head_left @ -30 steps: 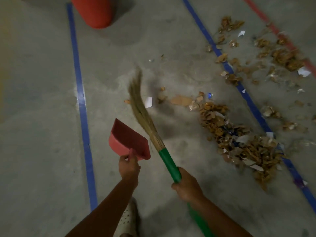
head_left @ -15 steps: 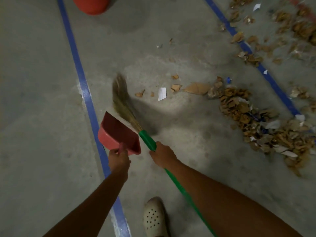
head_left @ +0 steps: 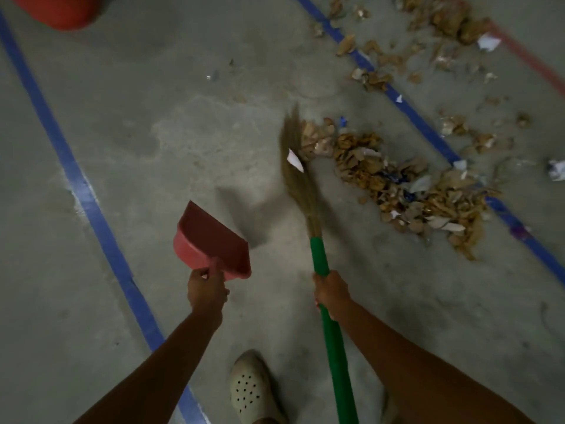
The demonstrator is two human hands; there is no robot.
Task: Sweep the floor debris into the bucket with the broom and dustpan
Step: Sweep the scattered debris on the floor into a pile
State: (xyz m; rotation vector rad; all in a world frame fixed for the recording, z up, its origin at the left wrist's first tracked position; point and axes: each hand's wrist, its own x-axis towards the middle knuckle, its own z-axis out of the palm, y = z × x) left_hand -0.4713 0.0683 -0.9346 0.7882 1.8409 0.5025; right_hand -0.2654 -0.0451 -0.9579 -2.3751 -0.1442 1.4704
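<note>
My right hand (head_left: 331,293) grips the green handle of a broom (head_left: 320,255). Its straw bristles (head_left: 298,169) lie against the left end of a long pile of dry leaves and paper scraps (head_left: 403,182), and a white paper scrap sits on the bristles. My left hand (head_left: 206,290) holds the handle of a red dustpan (head_left: 211,240), which hangs above the floor to the left of the broom with nothing in it. The red bucket (head_left: 58,10) stands at the top left, partly cut off by the frame edge.
More leaves and paper bits (head_left: 434,32) are scattered at the upper right. Blue tape lines (head_left: 76,179) and a red one (head_left: 532,68) cross the concrete floor. My pale perforated shoe (head_left: 253,390) is at the bottom centre.
The broom has swung from the left, near the dustpan, to the right. The loose scraps that lay apart now sit against the pile's left end. The dustpan stays in my left hand.
</note>
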